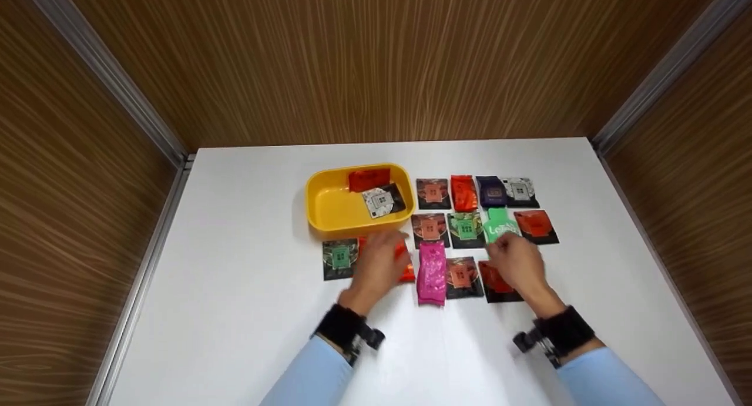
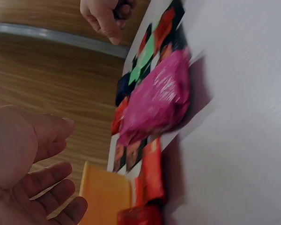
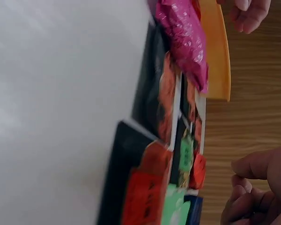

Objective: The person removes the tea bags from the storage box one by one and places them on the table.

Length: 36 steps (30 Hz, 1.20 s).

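Note:
Both hands hover above rows of small flat sachets on a white table. My left hand (image 1: pixel 378 269) is over red-orange packets (image 1: pixel 407 272), partly covering them; its fingers bend loosely with nothing between them in the left wrist view. Left of it lies a dark green sachet (image 1: pixel 340 258). My right hand (image 1: pixel 520 264) is above a green packet (image 1: pixel 499 222) and a black-and-red sachet (image 1: pixel 496 281). Its fingers curl loosely, and nothing shows in them in the right wrist view. Between the hands lies a shiny pink packet (image 1: pixel 432 274).
Behind my left hand stands a yellow tray (image 1: pixel 338 209) holding a red packet (image 1: pixel 369 179) and a black-and-white sachet (image 1: pixel 385 200). More sachets lie right of it, including a purple packet (image 1: pixel 492 191). Wood-grain panels (image 1: pixel 376 65) enclose the table's back and sides.

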Each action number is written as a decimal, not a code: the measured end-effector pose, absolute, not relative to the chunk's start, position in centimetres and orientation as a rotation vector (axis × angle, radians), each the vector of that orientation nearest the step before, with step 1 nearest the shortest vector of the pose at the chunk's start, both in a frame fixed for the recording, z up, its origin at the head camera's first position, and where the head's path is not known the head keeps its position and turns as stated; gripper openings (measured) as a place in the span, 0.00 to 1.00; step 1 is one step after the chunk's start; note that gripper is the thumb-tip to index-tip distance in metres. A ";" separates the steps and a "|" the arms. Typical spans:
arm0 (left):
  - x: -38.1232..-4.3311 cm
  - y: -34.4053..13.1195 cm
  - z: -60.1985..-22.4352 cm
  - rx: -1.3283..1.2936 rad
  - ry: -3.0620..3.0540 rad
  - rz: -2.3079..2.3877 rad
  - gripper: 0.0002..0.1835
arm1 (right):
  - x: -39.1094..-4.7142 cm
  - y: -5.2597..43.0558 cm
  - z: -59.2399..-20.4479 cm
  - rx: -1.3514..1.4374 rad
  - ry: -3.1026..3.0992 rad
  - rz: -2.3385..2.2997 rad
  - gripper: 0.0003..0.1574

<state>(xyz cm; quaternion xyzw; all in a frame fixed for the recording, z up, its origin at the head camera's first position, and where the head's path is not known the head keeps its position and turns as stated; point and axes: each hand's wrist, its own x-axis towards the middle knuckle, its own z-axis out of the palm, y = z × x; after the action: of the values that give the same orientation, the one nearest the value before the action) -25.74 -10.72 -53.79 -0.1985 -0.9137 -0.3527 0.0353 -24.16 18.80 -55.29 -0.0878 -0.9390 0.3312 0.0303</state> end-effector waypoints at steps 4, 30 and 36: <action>-29.6 -13.8 -52.3 -0.439 -2.855 -1.158 0.21 | -27.5 14.7 -53.6 -0.084 -2.873 1.051 0.12; -37.6 -13.6 -54.4 -0.132 -3.271 -0.623 0.12 | -40.9 -0.6 -53.8 0.043 -3.277 0.570 0.13; -37.3 -13.2 -54.5 -0.153 -3.273 -0.588 0.12 | -40.5 -0.7 -54.5 0.022 -3.304 0.560 0.26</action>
<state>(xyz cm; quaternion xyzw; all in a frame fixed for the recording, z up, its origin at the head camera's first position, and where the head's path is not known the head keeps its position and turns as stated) -37.33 -13.18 -54.51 -0.0458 -0.9789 -0.1758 -0.0937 -40.54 -0.74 -54.51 0.0065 -0.9805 0.1661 -0.1047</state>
